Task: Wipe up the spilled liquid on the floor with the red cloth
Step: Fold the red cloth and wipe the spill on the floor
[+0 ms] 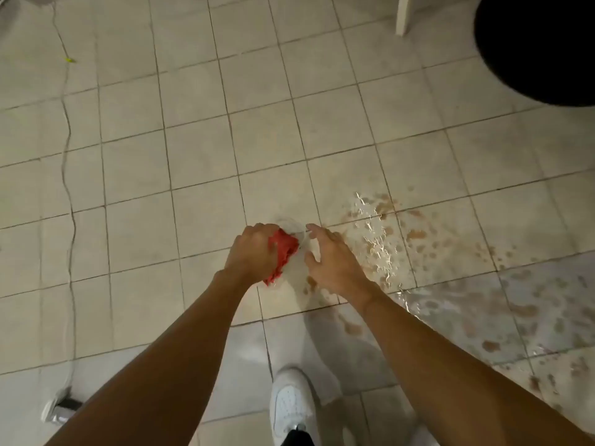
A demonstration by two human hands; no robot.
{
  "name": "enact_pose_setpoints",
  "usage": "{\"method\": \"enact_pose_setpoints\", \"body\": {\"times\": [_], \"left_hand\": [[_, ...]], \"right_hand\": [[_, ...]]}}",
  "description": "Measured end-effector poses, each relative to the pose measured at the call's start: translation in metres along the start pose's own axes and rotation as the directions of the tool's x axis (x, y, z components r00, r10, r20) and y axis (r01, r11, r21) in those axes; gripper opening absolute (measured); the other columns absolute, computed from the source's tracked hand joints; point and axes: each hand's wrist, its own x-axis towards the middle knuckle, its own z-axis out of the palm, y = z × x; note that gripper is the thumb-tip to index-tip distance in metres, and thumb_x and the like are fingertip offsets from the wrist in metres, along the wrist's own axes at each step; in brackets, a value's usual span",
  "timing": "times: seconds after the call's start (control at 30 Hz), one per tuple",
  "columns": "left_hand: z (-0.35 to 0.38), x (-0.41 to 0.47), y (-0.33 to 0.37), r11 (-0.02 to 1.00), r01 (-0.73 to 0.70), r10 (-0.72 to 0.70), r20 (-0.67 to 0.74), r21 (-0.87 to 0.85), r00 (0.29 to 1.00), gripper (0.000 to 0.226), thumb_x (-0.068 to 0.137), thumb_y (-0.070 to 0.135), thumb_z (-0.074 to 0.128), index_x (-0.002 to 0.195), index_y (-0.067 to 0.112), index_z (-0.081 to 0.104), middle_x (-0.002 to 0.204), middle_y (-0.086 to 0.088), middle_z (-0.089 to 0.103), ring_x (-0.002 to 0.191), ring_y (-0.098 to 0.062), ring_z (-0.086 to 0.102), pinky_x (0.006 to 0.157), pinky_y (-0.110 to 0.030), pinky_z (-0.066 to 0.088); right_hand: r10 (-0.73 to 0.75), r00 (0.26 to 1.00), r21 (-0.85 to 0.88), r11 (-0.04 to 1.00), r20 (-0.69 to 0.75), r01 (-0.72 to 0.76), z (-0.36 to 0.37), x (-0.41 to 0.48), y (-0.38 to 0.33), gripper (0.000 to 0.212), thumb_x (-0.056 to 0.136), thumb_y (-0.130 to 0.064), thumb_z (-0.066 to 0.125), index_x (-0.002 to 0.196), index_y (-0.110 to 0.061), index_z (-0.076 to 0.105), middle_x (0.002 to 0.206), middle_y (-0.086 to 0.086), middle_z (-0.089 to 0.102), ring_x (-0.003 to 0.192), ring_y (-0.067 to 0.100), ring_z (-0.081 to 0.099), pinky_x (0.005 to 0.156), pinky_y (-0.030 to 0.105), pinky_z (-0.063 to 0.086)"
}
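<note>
My left hand [254, 252] grips a crumpled red cloth [283, 249] above the beige tiled floor [193, 140]. A clear plastic thing [294, 228], perhaps a cup, lies around or against the cloth; its shape is hard to make out. Just right of it, my right hand [335, 262] has its fingers spread, the fingertips close to the clear plastic. Brownish spilled liquid [380, 239] spreads over the tiles to the right of both hands, with a glossy wet patch [483, 304] reaching the lower right.
A white cable [69, 188] runs down the floor on the left to a plug block [61, 408]. A large black round object [541, 43] and a white furniture leg [404, 14] stand at the top right. My white shoe [289, 407] is below the hands.
</note>
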Motion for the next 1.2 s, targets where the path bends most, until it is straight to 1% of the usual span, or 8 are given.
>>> {"method": "enact_pose_setpoints", "body": {"times": [0.07, 0.17, 0.33, 0.47, 0.67, 0.83, 1.03, 1.2], "left_hand": [[0.013, 0.015, -0.006, 0.999, -0.024, 0.024, -0.014, 0.035, 1.000, 0.060, 0.092, 0.041, 0.034, 0.135, 0.015, 0.067, 0.129, -0.012, 0.070, 0.116, -0.038, 0.060, 0.097, -0.048, 0.049], [0.033, 0.036, -0.017, 0.973, -0.086, 0.078, 0.044, 0.215, 0.996, 0.064, 0.091, 0.043, 0.034, 0.140, 0.015, 0.063, 0.138, -0.009, 0.066, 0.123, -0.035, 0.055, 0.100, -0.045, 0.040], [0.057, 0.068, -0.035, 0.829, -0.203, 0.178, 0.098, 0.521, 0.979, 0.045, 0.101, 0.045, 0.052, 0.139, 0.023, 0.060, 0.139, 0.001, 0.063, 0.126, -0.026, 0.049, 0.104, -0.039, 0.035], [0.064, 0.080, -0.038, 0.763, -0.211, 0.186, 0.106, 0.611, 0.977, 0.043, 0.101, 0.047, 0.051, 0.138, 0.027, 0.059, 0.135, 0.002, 0.062, 0.124, -0.024, 0.047, 0.105, -0.038, 0.035], [0.063, 0.085, -0.036, 0.757, -0.216, 0.192, 0.107, 0.617, 0.976, 0.037, 0.105, 0.041, 0.043, 0.128, 0.027, 0.068, 0.124, 0.001, 0.063, 0.119, -0.024, 0.047, 0.103, -0.037, 0.035], [0.053, 0.083, -0.031, 0.751, -0.243, 0.199, 0.141, 0.614, 0.970, 0.034, 0.103, 0.030, 0.046, 0.128, 0.025, 0.068, 0.127, 0.004, 0.063, 0.121, -0.024, 0.046, 0.105, -0.037, 0.037], [0.039, 0.067, -0.037, 0.780, -0.252, 0.202, 0.150, 0.573, 0.968, 0.035, 0.092, 0.019, 0.060, 0.127, 0.022, 0.062, 0.119, 0.001, 0.069, 0.118, -0.025, 0.048, 0.103, -0.036, 0.038], [0.020, 0.047, -0.036, 0.842, -0.264, 0.215, 0.157, 0.471, 0.964, 0.041, 0.090, 0.019, 0.065, 0.131, 0.020, 0.065, 0.121, -0.003, 0.065, 0.114, -0.024, 0.047, 0.101, -0.035, 0.040]], "right_hand": [[-0.043, 0.999, -0.016, 0.999, -0.001, 0.043, 0.016, 0.017, 0.007, 0.058, 0.106, -0.015, 0.061, 0.162, -0.018, 0.047, 0.152, 0.006, 0.060, 0.142, 0.028, 0.048, 0.120, 0.042, 0.041], [-0.088, 0.996, -0.122, 0.989, 0.008, 0.088, 0.041, 0.040, 0.018, 0.052, 0.105, -0.021, 0.063, 0.157, -0.026, 0.055, 0.149, 0.001, 0.063, 0.137, 0.028, 0.050, 0.118, 0.045, 0.042], [-0.108, 0.994, -0.383, 0.919, -0.009, 0.096, 0.068, 0.071, 0.030, 0.045, 0.106, -0.039, 0.065, 0.148, -0.023, 0.065, 0.139, 0.002, 0.072, 0.134, 0.032, 0.054, 0.116, 0.049, 0.039], [-0.101, 0.995, -0.484, 0.871, -0.013, 0.082, 0.081, 0.084, 0.035, 0.044, 0.104, -0.049, 0.067, 0.137, -0.021, 0.072, 0.131, 0.001, 0.074, 0.135, 0.031, 0.053, 0.123, 0.052, 0.032], [-0.096, 0.995, -0.528, 0.846, -0.029, 0.067, 0.088, 0.090, 0.035, 0.030, 0.104, -0.046, 0.068, 0.121, -0.023, 0.076, 0.122, -0.003, 0.076, 0.128, 0.027, 0.052, 0.115, 0.047, 0.033], [-0.060, 0.997, -0.461, 0.887, -0.054, 0.028, 0.092, 0.089, 0.032, 0.022, 0.108, -0.035, 0.065, 0.123, -0.022, 0.074, 0.126, -0.003, 0.074, 0.132, 0.026, 0.047, 0.121, 0.043, 0.026], [-0.022, 0.991, -0.169, 0.986, -0.131, 0.000, 0.092, 0.076, 0.029, 0.027, 0.104, -0.029, 0.074, 0.128, -0.018, 0.076, 0.121, 0.003, 0.075, 0.125, 0.027, 0.049, 0.107, 0.035, 0.034], [0.092, 0.994, 0.105, 0.991, -0.061, -0.085, 0.081, 0.062, 0.018, 0.029, 0.104, -0.028, 0.073, 0.132, -0.020, 0.073, 0.126, 0.005, 0.074, 0.132, 0.027, 0.048, 0.115, 0.039, 0.039]]}}
